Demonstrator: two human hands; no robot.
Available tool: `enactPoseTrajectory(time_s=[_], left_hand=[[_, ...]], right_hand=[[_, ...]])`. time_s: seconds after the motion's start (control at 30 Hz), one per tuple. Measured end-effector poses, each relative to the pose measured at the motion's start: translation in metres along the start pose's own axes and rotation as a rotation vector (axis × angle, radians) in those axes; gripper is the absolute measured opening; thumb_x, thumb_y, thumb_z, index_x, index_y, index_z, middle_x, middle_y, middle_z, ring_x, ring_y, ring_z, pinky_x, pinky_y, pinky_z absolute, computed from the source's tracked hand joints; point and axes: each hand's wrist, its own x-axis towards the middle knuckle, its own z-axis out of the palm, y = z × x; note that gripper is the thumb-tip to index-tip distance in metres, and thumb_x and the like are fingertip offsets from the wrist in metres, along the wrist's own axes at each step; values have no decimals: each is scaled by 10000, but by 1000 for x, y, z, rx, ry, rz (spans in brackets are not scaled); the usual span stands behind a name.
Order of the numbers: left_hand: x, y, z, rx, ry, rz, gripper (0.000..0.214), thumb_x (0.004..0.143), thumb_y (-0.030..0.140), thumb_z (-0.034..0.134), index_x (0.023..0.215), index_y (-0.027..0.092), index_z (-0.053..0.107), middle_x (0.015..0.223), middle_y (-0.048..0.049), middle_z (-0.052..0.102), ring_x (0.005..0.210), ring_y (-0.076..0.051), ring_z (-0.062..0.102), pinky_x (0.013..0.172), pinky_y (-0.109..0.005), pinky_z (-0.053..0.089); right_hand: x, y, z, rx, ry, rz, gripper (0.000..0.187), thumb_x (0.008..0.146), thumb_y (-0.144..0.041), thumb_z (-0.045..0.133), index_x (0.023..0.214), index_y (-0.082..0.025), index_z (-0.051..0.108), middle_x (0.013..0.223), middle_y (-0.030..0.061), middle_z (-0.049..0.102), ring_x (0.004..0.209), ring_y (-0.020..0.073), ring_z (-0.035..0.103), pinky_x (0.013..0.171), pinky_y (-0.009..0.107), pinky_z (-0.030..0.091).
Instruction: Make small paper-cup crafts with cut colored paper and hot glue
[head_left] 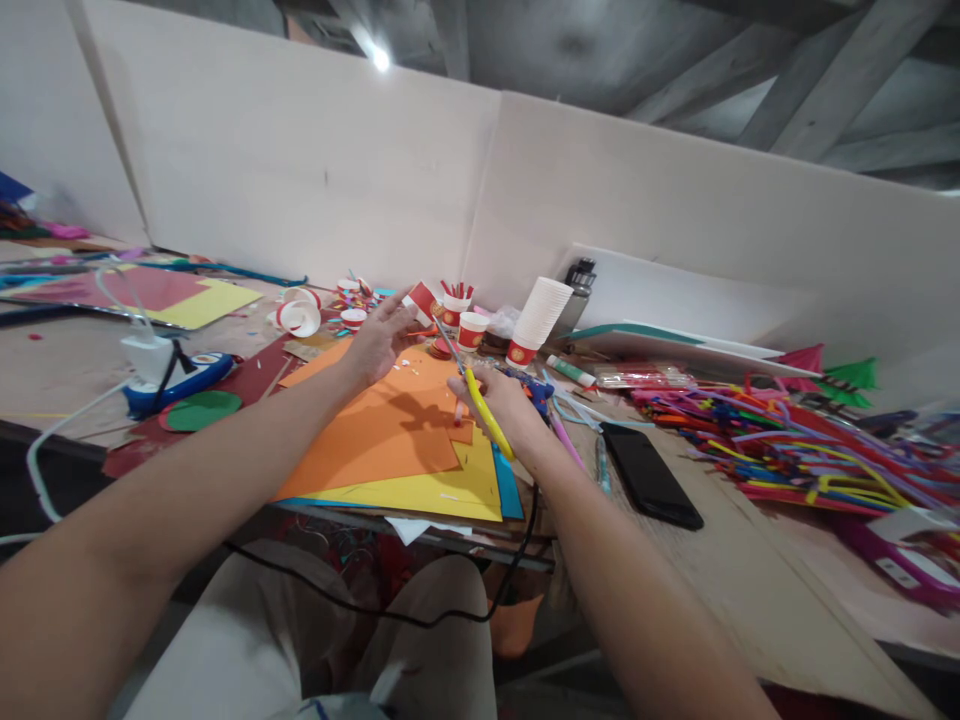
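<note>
My left hand [382,335] pinches a red-and-white paper cup [421,300] by its rim, tilted, above the orange paper sheets [375,430]. My right hand [495,395] is closed round the yellow handles of a pair of scissors [480,405]. The blades point up and away toward the cup, their tips close to it. Orange, yellow and blue sheets lie stacked under both hands at the table's front edge.
A stack of white cups [540,315] and several small red cups [471,330] stand behind. A black phone [649,475] lies right of my hand, then a heap of coloured pipe cleaners [810,450]. A blue glue gun [176,380] with a cable lies left.
</note>
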Motion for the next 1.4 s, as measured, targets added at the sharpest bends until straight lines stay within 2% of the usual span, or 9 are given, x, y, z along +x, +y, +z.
enactPoseTrajectory(time_s=[0.3,0.67,1.07,1.4], left_hand=[[1,0,-1,0,24,-19,485,725,273,788,1177,239,616,774,18,695,676,-102,669,612,-206,522],[1,2,0,22,15,-24,368,739,271,778,1075,207,639,809,-10,713,687,-109,676,599,-199,498],[0,2,2,15,33,-28,377,735,259,779,1076,208,628,792,2,701,665,-104,667,592,-205,491],[1,2,1,-16,65,-78,312,720,281,794,966,207,618,791,19,692,689,-104,672,617,-209,497]], right_hand=[[-1,-2,-1,8,-13,-1,378,868,-556,561,874,-181,599,672,2,616,472,91,534,469,196,390],[-1,-1,-1,42,-17,5,376,855,-558,578,870,-183,596,672,-4,609,451,85,521,458,198,390],[-1,0,1,40,-13,-2,419,847,-601,571,846,-183,589,710,14,624,456,83,533,453,195,388],[-1,-1,0,64,-37,7,397,856,-581,571,873,-185,584,714,13,634,470,96,559,448,196,396]])
